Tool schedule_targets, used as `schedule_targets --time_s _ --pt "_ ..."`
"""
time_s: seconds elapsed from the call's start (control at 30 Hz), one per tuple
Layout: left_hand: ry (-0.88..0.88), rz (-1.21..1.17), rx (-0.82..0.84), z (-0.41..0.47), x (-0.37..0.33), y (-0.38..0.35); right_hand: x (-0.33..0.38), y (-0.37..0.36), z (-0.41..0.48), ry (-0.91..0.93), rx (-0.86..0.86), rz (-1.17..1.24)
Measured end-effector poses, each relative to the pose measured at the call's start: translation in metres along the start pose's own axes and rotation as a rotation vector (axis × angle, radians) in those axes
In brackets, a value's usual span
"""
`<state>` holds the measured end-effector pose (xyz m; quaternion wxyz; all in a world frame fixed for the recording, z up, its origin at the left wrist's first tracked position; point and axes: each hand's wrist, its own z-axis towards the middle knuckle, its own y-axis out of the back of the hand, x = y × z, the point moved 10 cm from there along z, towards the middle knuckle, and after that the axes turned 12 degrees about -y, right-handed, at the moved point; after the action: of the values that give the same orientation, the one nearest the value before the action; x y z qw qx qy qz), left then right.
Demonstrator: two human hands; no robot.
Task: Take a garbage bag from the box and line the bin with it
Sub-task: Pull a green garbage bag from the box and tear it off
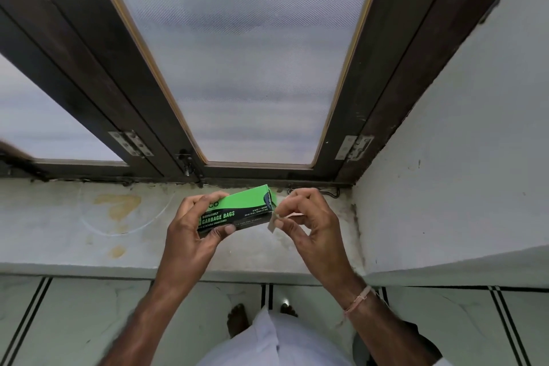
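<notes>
Starting at the left, our left hand (193, 226) grips the green box (243, 205) of garbage bags. Its fingers (208, 197) curl over the top edge and the thumb presses against the printed face, so the box is held in the air above the stained sill (89, 232), not resting on it. The box lies lengthways between our two hands. Just right of those fingers, at the box's far end, a pale cardboard flap (272, 221) sticks out and down. Our right hand (309, 226) pinches it between thumb and forefinger, with the other fingers curled loosely above. That end looks partly open, though we cannot be sure. No bag shows yet and the bin is nowhere in view, so we judge this to be the opening step, with the bags inside. Several things could go wrong from here. If the right fingers tug hard on that thin flap, it may tear off instead of folding back, leaving a ragged mouth that snags the bag. The left fingers hold only the left half, so a sharp pull from the right could twist the box out of them and drop it on the sill, or on the tiled floor (89, 321) by our feet. Once the end is open, tipping it down could let all the bags slide out together, so we would keep the mouth level beside the right fingers.
</notes>
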<state>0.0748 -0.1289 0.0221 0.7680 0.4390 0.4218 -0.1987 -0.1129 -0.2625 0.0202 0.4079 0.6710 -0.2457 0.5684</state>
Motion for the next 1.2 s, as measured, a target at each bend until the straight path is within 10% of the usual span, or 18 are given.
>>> schedule_targets --time_s 0.43,0.83,1.2 --pt "-0.037 0.002 0.054 0.004 -0.02 -0.012 -0.012 0.012 0.005 -0.09 0.058 0.066" --pt "-0.314 0.615 0.198 0.043 -0.086 -0.011 -0.052 -0.019 0.002 -0.42 0.298 0.669" --pt "-0.109 0.269 0.095 0.021 -0.021 0.003 -0.064 0.026 -0.001 -0.446 -0.082 0.565"
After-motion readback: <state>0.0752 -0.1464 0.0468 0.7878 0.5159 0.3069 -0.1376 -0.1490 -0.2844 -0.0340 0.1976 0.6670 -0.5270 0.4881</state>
